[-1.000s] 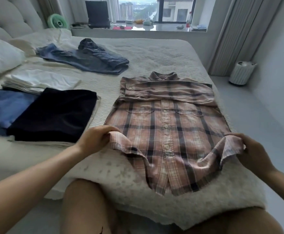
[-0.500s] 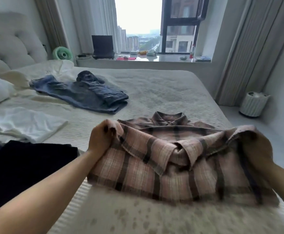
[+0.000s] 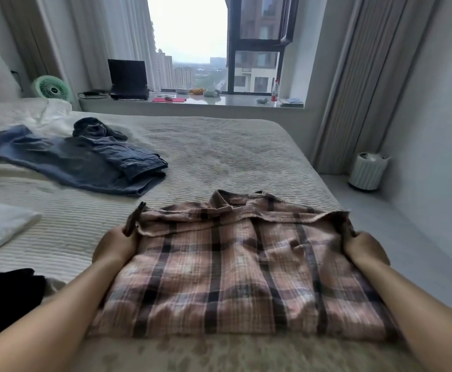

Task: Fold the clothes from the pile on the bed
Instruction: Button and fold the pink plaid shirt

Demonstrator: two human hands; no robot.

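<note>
A pink and brown plaid shirt [image 3: 235,269] lies folded in half on the bed [image 3: 219,151] in front of me, its collar at the far edge. My left hand [image 3: 114,245] grips the folded-over hem at the shirt's left side. On the right side, my right hand [image 3: 364,248] holds the same hem. Both hands rest low against the fabric, fingertips tucked under the cloth. Crumpled blue denim clothes [image 3: 79,159] lie unfolded farther back on the left.
A folded white garment [image 3: 2,224] and a folded black one [image 3: 7,291] sit at the left edge. A windowsill with a laptop [image 3: 128,79] and a green fan [image 3: 51,88] runs behind the bed. A white ribbed bin [image 3: 367,170] stands on the floor at right.
Both hands carried the shirt's bottom hem up and over toward the collar, and it now lies flat, folded in half. The camera tilted upward.
</note>
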